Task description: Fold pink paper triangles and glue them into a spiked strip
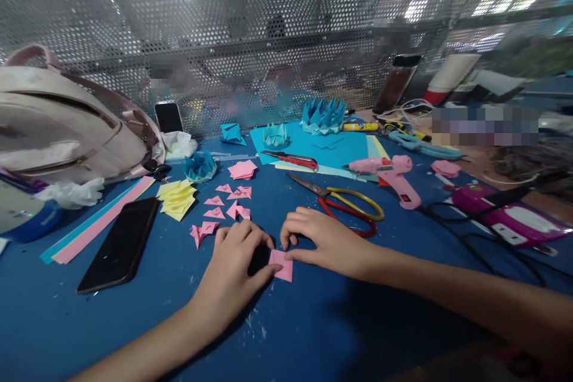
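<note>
Centrally, a small pink paper square (283,273) lies flat on my blue table (277,334), between my two hands. My left hand (237,253) is arched, its fingers bent and its thumb resting on the left part of the square. My right hand (324,239) comes in from the other side, fingers curled, with the thumb tip at the square's upper right corner. Both thumbs touch the paper, but I cannot tell whether the fingers pinch it or only rest beside it.

Just beyond my left hand lie several small folded pink pieces (214,213), loosely grouped, with a pink paper stack (242,169) behind them. To their left is a fanned yellow paper stack (176,198), then a dark phone (119,245) lying flat near long paper strips (105,221) in pink and blue.

Just past my right hand lie scissors (378,210), with one red and one yellow handle loop. Farther right sits a pink glue gun (400,173). Behind the scissors, a red utility knife (293,160) lies across the near edge of a bright blue sheet (344,146), on which stand two spiky paper rings: a pale blue one (274,136) and a larger, deeper blue one (323,116). A pale backpack (58,113) stands at far left, before a perforated metal screen (224,24).
</note>
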A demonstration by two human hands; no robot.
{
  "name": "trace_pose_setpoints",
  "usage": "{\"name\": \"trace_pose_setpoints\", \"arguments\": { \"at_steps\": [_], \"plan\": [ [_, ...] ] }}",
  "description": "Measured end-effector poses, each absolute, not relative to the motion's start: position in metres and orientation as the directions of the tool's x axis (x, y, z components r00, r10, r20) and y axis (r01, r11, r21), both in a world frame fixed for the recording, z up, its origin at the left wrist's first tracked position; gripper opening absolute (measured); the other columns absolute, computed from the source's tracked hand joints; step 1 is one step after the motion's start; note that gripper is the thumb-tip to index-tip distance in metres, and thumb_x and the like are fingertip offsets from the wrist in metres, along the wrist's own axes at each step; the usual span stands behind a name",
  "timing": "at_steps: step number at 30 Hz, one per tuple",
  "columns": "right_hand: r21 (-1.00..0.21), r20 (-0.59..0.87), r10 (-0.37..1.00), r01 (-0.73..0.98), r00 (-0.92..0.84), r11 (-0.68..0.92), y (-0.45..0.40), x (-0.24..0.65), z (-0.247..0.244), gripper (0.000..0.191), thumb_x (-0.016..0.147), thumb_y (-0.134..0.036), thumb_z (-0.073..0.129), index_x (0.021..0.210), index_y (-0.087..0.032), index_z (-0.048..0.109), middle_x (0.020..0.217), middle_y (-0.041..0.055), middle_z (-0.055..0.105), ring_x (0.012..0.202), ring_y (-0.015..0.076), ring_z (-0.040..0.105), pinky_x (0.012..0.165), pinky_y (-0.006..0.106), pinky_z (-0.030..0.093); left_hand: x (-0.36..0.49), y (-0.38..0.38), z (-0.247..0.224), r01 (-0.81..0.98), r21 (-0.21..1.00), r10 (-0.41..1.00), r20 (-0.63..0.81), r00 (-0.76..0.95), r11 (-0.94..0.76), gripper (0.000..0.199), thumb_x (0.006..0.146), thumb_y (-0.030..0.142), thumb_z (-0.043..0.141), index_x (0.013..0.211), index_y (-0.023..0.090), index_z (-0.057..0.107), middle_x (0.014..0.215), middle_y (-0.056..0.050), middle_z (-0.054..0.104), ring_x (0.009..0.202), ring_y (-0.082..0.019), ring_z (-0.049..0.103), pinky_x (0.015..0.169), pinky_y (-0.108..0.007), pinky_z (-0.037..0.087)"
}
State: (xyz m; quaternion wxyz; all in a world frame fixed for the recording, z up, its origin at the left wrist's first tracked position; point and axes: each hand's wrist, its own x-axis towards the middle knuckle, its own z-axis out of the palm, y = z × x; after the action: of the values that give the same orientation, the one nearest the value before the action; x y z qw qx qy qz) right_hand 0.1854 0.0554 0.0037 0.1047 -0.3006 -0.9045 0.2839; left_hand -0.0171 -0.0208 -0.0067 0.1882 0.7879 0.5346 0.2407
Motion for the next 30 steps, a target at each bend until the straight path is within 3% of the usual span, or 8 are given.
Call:
{"name": "trace_pose_setpoints", "arguments": {
  "at_steps": [4, 8, 11, 14, 18, 24, 30],
  "plan": [
    [-0.603, 0.044, 0.583, 0.443, -0.811, 0.663, 0.055, 0.186, 0.006, 0.013, 0.085, -0.028, 0.073, 0.09, -0.019, 0.064, 0.09, 0.0006, 0.062, 0.089, 0.0177, 0.052, 0.078, 0.029, 0.038, -0.015, -0.022, -0.007, 0.721, 0.59, 0.931, 0.196, 0.309, -0.363, 0.019, 0.084, 0.02, 0.072, 0.092, 0.023, 0.055, 0.097, 0.0, 0.063, 0.095, -0.023, 0.057, 0.084, -0.039, 0.034],
    [-0.618, 0.057, 0.526, 0.384, -0.848, 0.686, 0.054, 0.185, 0.01, 0.011, 0.087, -0.026, 0.071, 0.081, -0.019, 0.066, 0.085, 0.0003, 0.064, 0.089, 0.0172, 0.054, 0.078, 0.028, 0.038, -0.013, -0.025, -0.005, 0.705, 0.609, 0.93, 0.185, 0.318, -0.363, 0.012, 0.089, 0.019, 0.066, 0.086, 0.023, 0.055, 0.083, 0.004, 0.064, 0.081, -0.019, 0.055, 0.082, -0.038, 0.032],
    [-0.627, 0.059, 0.532, 0.384, -0.844, 0.678, 0.054, 0.185, 0.01, 0.011, 0.086, -0.022, 0.071, 0.078, -0.018, 0.065, 0.08, -0.0007, 0.065, 0.083, 0.0158, 0.055, 0.074, 0.027, 0.039, -0.016, -0.026, -0.004, 0.684, 0.631, 0.927, 0.18, 0.328, -0.365, 0.005, 0.092, 0.027, 0.064, 0.091, 0.025, 0.06, 0.082, 0.004, 0.066, 0.08, -0.019, 0.056, 0.082, -0.039, 0.031],
    [-0.622, 0.086, 0.527, 0.368, -0.845, 0.691, 0.055, 0.185, 0.008, 0.01, 0.086, -0.02, 0.07, 0.078, -0.017, 0.065, 0.078, -0.0005, 0.065, 0.081, 0.0152, 0.056, 0.073, 0.027, 0.039, -0.02, -0.026, -0.004, 0.662, 0.648, 0.922, 0.193, 0.335, -0.376, 0.012, 0.089, 0.034, 0.068, 0.094, 0.025, 0.063, 0.086, 0.003, 0.069, 0.083, -0.02, 0.059, 0.082, -0.039, 0.032],
    [-0.589, 0.128, 0.474, 0.318, -0.871, 0.743, 0.057, 0.186, 0.004, 0.009, 0.088, -0.02, 0.066, 0.08, -0.017, 0.064, 0.079, -0.0001, 0.064, 0.08, 0.0147, 0.056, 0.073, 0.027, 0.04, -0.022, -0.026, -0.005, 0.685, 0.627, 0.926, 0.193, 0.326, -0.371, 0.008, 0.086, 0.021, 0.069, 0.087, 0.024, 0.062, 0.084, 0.003, 0.07, 0.079, -0.019, 0.06, 0.081, -0.039, 0.032],
    [-0.517, 0.164, 0.308, 0.184, -0.937, 0.836, 0.065, 0.191, 0.005, 0.014, 0.094, -0.026, 0.062, 0.084, -0.017, 0.067, 0.08, 0.001, 0.065, 0.078, 0.0143, 0.058, 0.074, 0.027, 0.04, -0.019, -0.027, -0.006, 0.684, 0.64, 0.935, 0.192, 0.3, -0.351, 0.01, 0.087, 0.017, 0.067, 0.08, 0.024, 0.063, 0.082, 0.005, 0.071, 0.078, -0.018, 0.061, 0.083, -0.04, 0.031],
    [-0.382, 0.264, 0.161, 0.05, -0.951, 0.923, 0.071, 0.195, 0.006, 0.016, 0.097, -0.026, 0.057, 0.088, -0.018, 0.069, 0.085, 0.0022, 0.067, 0.081, 0.0144, 0.057, 0.075, 0.027, 0.038, -0.018, -0.029, -0.005, 0.733, 0.505, 0.89, 0.282, 0.359, -0.456, 0.011, 0.09, 0.016, 0.061, 0.082, 0.023, 0.064, 0.081, 0.004, 0.068, 0.077, -0.017, 0.058, 0.081, -0.039, 0.03]
  ]
}}
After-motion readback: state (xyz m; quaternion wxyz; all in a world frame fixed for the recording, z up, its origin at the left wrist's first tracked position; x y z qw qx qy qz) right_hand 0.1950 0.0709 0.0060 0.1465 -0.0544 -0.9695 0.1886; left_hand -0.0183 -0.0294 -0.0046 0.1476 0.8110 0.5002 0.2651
